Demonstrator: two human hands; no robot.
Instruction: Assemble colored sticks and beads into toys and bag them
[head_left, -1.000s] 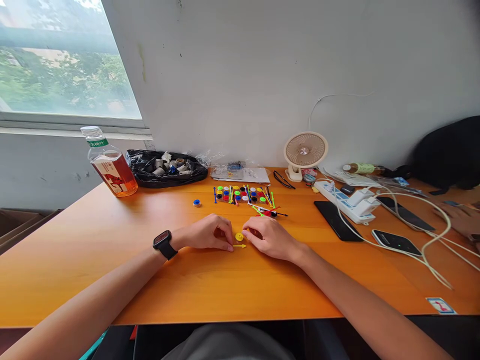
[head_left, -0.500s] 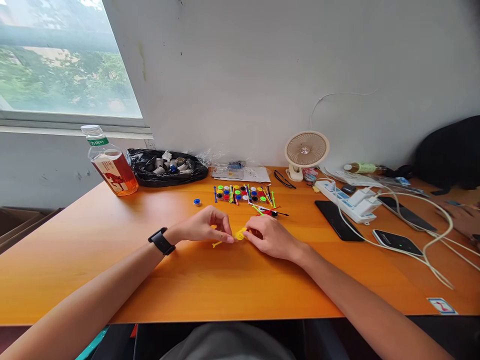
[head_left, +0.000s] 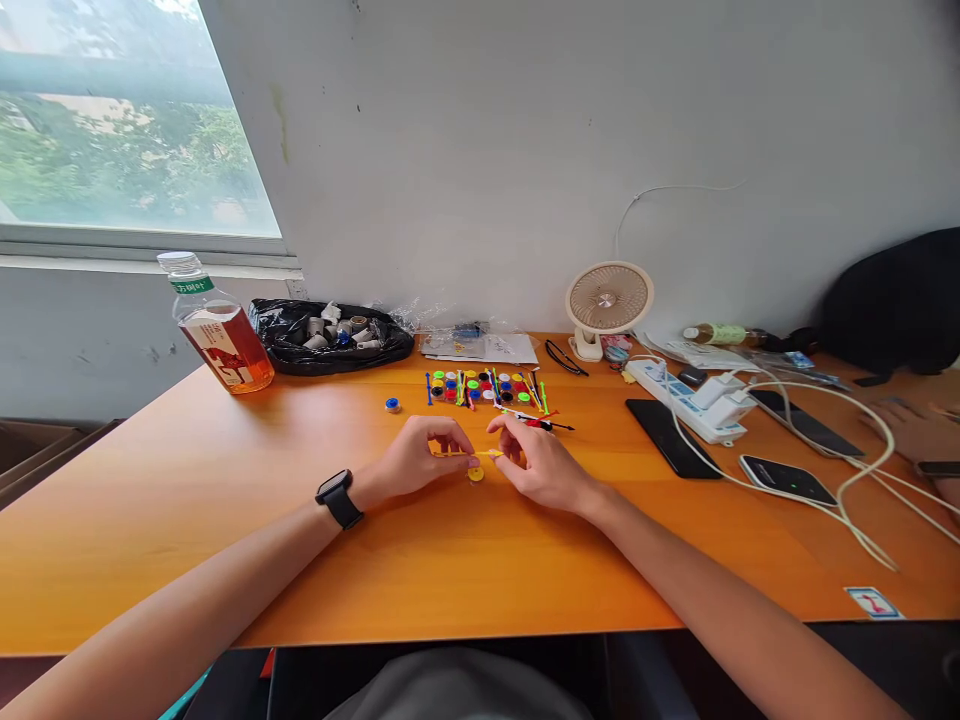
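My left hand [head_left: 424,455], wearing a black watch [head_left: 340,498], pinches a thin yellow plastic stick [head_left: 484,453] between thumb and fingers. The stick lies roughly level, pointing right. At its right end is my right hand [head_left: 544,462], its thumb and a finger closed on the tip while the index finger is raised. A small yellow disc [head_left: 476,474] is just below the left fingertips, at the table surface. Beyond the hands lie rows of coloured discs [head_left: 480,388] with several coloured sticks among them. A blue disc [head_left: 393,405] sits apart, to their left.
A tea bottle [head_left: 225,340] and a black plastic bag [head_left: 330,335] stand back left. A small fan [head_left: 609,300] is at the wall. On the right are a power strip [head_left: 686,400], cables and phones [head_left: 787,480]. Another person's hand [head_left: 911,430] rests at the far right.
The yellow disc that was between my hands is now below them. The yellow stick has swung up to a level position, reaching my right hand. My right index finger has lifted.
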